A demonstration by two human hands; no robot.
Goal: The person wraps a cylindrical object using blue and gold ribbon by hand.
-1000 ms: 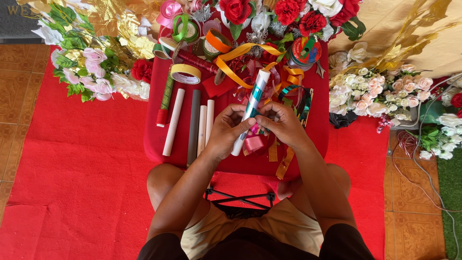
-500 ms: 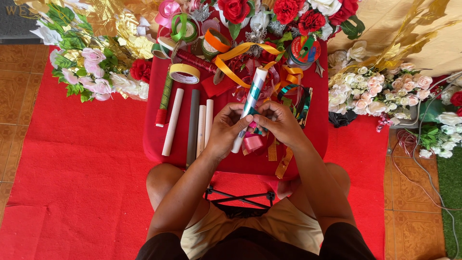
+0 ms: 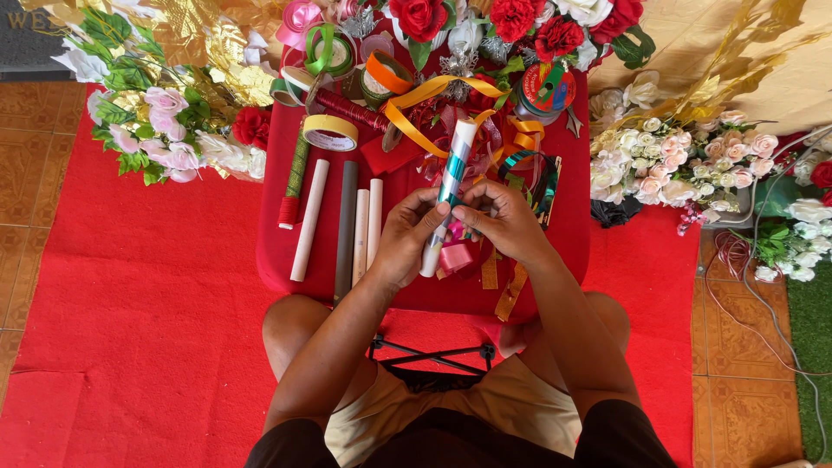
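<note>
A white tube (image 3: 452, 178) with shiny teal ribbon wound around it slants over the small red table (image 3: 581, 217). My left hand (image 3: 406, 236) grips its lower half. My right hand (image 3: 505, 218) pinches the ribbon against the tube at mid-length. A pink ribbon roll (image 3: 457, 257) lies just below my hands. Left of them, three plain tubes lie side by side: white (image 3: 309, 220), grey (image 3: 346, 227) and cream (image 3: 367, 224).
Tape rolls (image 3: 330, 133), orange ribbon (image 3: 433, 91) and spools crowd the table's far side. Artificial flowers lie at the left (image 3: 165, 130), top (image 3: 485, 22) and right (image 3: 685, 160). A red mat (image 3: 147, 295) covers the tiled floor; a cable (image 3: 754, 303) runs at right.
The tube has shifted slightly and my fingers have moved along it, with my right hand now pinching the ribbon nearer the middle.
</note>
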